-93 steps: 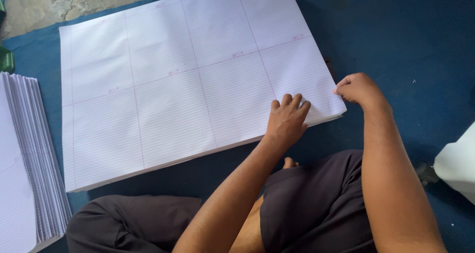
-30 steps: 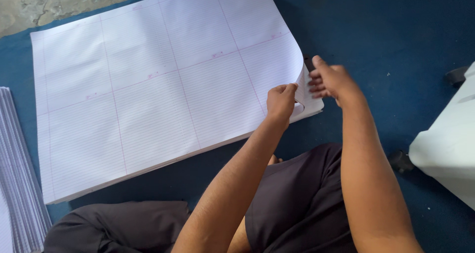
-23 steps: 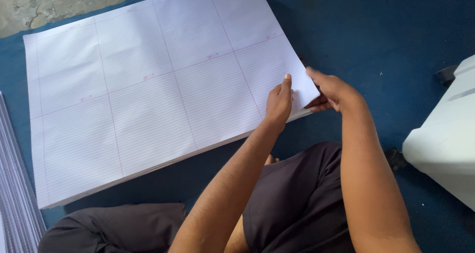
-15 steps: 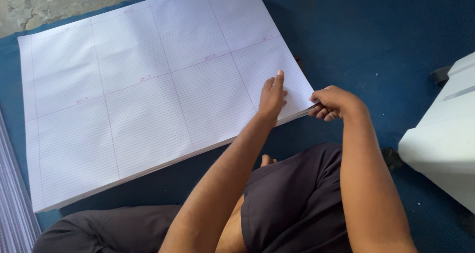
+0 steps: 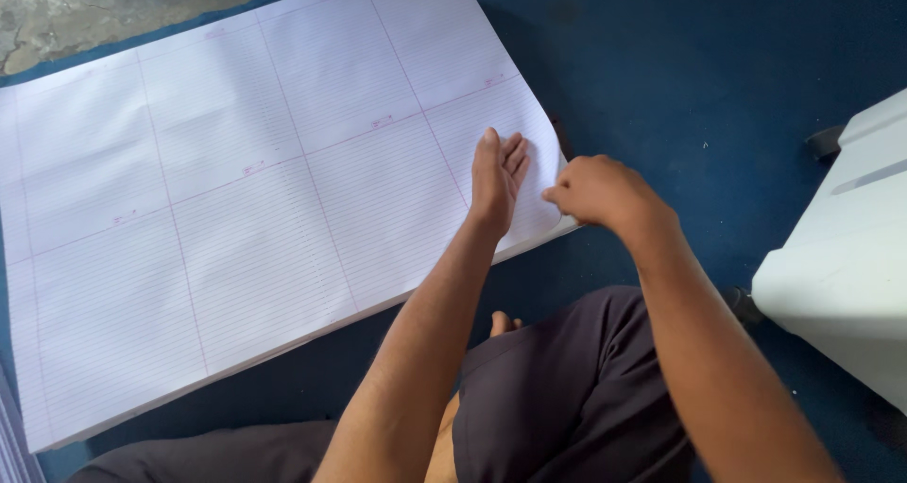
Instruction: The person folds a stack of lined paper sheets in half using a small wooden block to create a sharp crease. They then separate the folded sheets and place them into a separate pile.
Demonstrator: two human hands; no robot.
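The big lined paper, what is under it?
Under the big lined paper lies a blue floor mat, showing around its edges. The left hand presses on top; the right hand pinches its corner. Whether more sheets lie beneath is hidden.

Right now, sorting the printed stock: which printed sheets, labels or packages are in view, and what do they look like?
Stack of large ruled sheets: on the blue floor, white, rectangular, pink grid lines, small pink marks.
Left hand: flat on its near right corner.
Right hand: pinching that corner's edge.
No packages or screens visible.
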